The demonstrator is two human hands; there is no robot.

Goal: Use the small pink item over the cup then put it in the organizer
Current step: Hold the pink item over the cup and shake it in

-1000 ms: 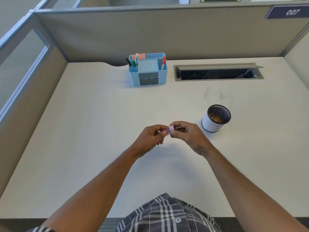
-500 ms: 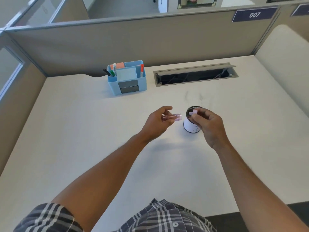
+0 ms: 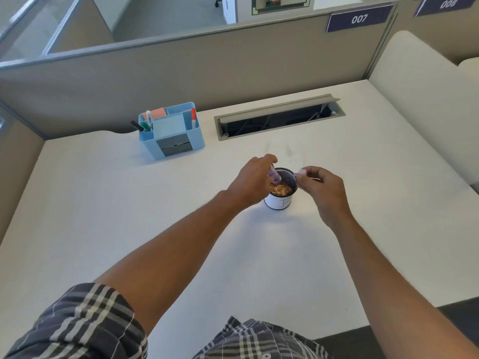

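A small white cup [image 3: 280,202] with a black mesh rim stands mid-desk, holding tan shavings. My left hand [image 3: 252,181] grips a small translucent pink tube [image 3: 352,175] tilted mouth-down over the cup's left rim. My right hand [image 3: 320,186] pinches the tube's pale pink cap [image 3: 302,173] just right of the cup. The light blue organizer [image 3: 172,130] sits at the back left of the desk, with markers and sticky notes in its compartments.
An open cable tray [image 3: 278,117] is cut into the desk behind the cup. Grey partition walls [image 3: 181,71] close off the back and left. A white panel [image 3: 425,99] rises on the right.
The cap has come off into my right hand. My left hand has carried the pink tube rightward and tipped it over the cup. The camera view has shifted left and forward.
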